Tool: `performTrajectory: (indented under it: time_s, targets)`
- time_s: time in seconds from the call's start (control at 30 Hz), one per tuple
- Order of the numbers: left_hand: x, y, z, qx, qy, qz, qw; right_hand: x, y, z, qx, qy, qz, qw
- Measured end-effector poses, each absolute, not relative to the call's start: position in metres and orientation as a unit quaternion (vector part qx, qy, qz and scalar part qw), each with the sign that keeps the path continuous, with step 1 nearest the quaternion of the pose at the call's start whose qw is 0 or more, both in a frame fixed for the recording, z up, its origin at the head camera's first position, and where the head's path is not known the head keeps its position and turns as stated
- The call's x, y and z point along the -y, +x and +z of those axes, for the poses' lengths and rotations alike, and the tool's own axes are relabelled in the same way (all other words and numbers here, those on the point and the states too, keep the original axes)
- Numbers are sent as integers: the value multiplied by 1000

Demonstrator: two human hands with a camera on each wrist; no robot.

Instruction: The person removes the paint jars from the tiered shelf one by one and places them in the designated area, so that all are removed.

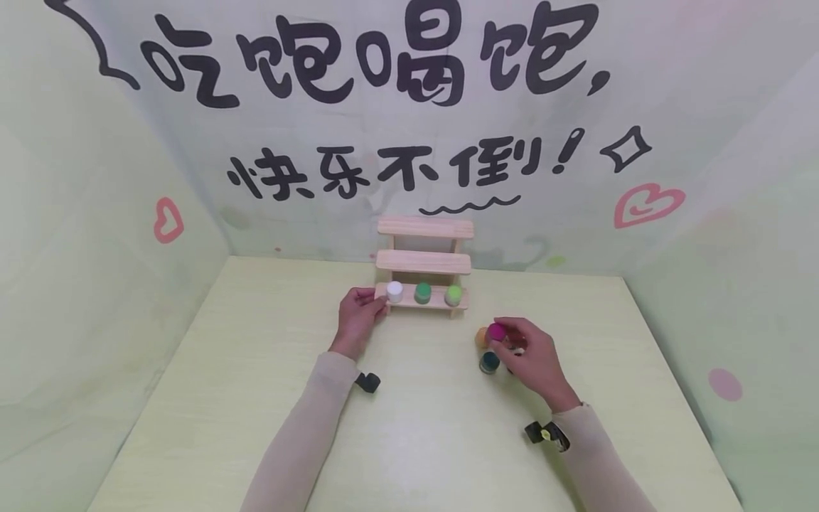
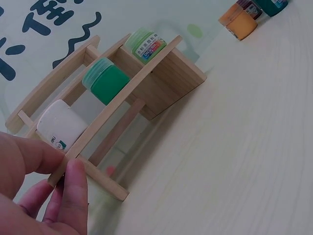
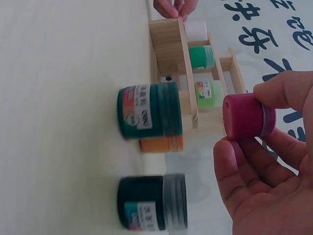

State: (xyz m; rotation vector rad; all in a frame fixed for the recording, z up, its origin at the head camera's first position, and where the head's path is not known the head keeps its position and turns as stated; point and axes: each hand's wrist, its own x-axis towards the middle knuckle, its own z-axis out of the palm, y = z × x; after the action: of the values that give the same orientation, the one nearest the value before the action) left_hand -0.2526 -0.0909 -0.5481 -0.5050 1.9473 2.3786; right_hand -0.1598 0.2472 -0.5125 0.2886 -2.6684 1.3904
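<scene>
My right hand (image 1: pixel 534 359) pinches a small magenta paint jar (image 3: pixel 244 115) between thumb and fingers. Close to it on the table are an orange jar (image 1: pixel 482 338), a teal jar (image 3: pixel 149 110) and a black jar (image 3: pixel 146 203), the last mostly hidden by the hand in the head view. My left hand (image 1: pixel 358 316) grips the left end of the lowest step of a three-step wooden rack (image 1: pixel 424 263). Along that step stand a white jar (image 1: pixel 394 291), a green jar (image 2: pixel 105 81) and a light green jar (image 1: pixel 453 296), spaced apart.
The rack stands on the pale wooden table (image 1: pixel 409 427) near the back curtain (image 1: pixel 307 220), which bears large black writing. Its two upper steps hold no jars. Fabric walls (image 1: pixel 755 320) close in both sides.
</scene>
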Motion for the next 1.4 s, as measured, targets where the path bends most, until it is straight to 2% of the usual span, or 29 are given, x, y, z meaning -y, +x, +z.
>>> performTrajectory:
  time_s: [0.7, 1.17, 1.4]
  targets:
    - [90, -253, -550, -622, -159, 767, 20, -297, -135, -527, 900, 33, 430, 67]
    - [93, -253, -550, -629, -161, 760, 24, -319, -127, -524, 914, -20, 405, 28]
    - [94, -254, -550, -626, -161, 763, 24, -327, -126, -531, 921, -15, 389, -1]
